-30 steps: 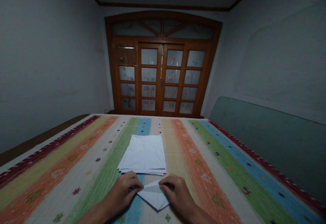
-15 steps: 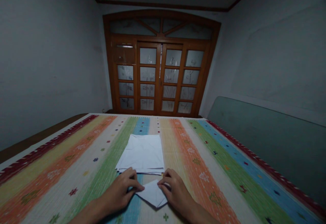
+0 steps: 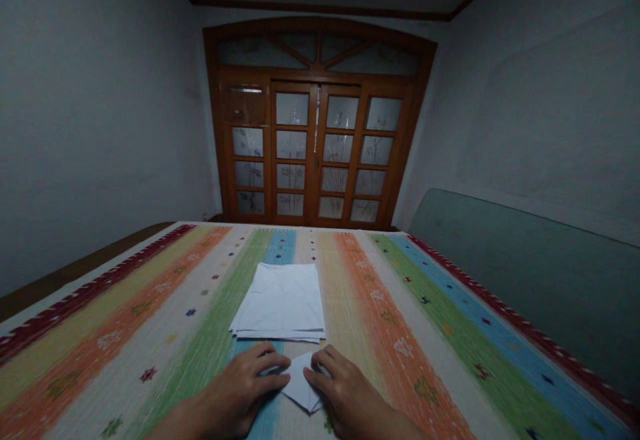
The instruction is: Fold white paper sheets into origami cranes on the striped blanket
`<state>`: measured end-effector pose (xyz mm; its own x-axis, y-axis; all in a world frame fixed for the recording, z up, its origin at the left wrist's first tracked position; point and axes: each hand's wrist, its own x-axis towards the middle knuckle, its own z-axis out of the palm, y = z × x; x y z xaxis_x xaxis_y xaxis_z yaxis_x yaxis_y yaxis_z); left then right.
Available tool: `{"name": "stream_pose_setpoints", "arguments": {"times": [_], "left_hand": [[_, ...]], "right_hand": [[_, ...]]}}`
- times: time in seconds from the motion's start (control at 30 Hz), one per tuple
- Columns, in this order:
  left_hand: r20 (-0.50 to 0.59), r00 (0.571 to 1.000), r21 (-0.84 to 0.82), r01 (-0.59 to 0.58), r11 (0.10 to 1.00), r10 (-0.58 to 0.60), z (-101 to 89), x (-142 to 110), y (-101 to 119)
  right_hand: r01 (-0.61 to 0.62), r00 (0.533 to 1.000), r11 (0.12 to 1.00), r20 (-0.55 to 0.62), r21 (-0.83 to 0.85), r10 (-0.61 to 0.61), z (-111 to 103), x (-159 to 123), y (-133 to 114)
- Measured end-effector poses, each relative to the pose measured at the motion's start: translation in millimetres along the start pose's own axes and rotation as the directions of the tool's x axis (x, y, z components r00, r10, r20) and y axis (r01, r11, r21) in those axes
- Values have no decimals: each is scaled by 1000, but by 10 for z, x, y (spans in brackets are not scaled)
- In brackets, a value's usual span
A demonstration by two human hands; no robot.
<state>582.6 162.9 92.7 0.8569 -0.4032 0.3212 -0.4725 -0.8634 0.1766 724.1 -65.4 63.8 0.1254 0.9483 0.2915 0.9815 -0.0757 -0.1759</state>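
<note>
A folded piece of white paper [image 3: 301, 381] lies on the striped cloth close to me, its pointed end toward me. At its left side, my left hand [image 3: 253, 383] is closed on the paper's edge, thumb and fingers bent around it. My right hand [image 3: 347, 390] grips the right side, with thumb and curled fingertips on the paper and covering its right corner. Just beyond both hands rests a stack of white paper sheets [image 3: 283, 300], slightly fanned at its near edge.
The patterned tablecloth [image 3: 200, 320] covers the whole table. A pale green board or bed end [image 3: 525, 267] stands along the right wall. Wooden doors with glass panes [image 3: 315, 153] are at the far end, and a dark wooden edge [image 3: 75, 273] runs along the left.
My left hand has shifted right, closer to my right hand, and covers more of the paper's left side. My right hand's fingers have slid a little left over the paper.
</note>
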Motion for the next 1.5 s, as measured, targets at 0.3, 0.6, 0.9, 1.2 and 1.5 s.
{"name": "stream_pose_setpoints", "arguments": {"times": [0.3, 0.6, 0.9, 1.2, 1.5], "left_hand": [[-10, 1000, 31, 2, 1000, -1, 15, 36, 62], [-98, 991, -78, 87, 993, -94, 211, 73, 7], [-67, 897, -319, 395, 861, -436, 295, 137, -18], [-86, 816, -420, 490, 764, -571, 304, 178, 6], [-62, 790, -397, 541, 742, -610, 351, 186, -52]], "right_hand": [[-39, 999, 989, 36, 146, 35, -66, -36, -32], [-64, 993, 987, -92, 148, 78, -98, 10, -75], [-225, 919, 869, -199, 441, 340, 49, 97, 26], [-299, 857, 759, -187, 579, 480, 164, 76, 99], [-232, 890, 812, -219, 535, 399, 250, 79, 252]]}}
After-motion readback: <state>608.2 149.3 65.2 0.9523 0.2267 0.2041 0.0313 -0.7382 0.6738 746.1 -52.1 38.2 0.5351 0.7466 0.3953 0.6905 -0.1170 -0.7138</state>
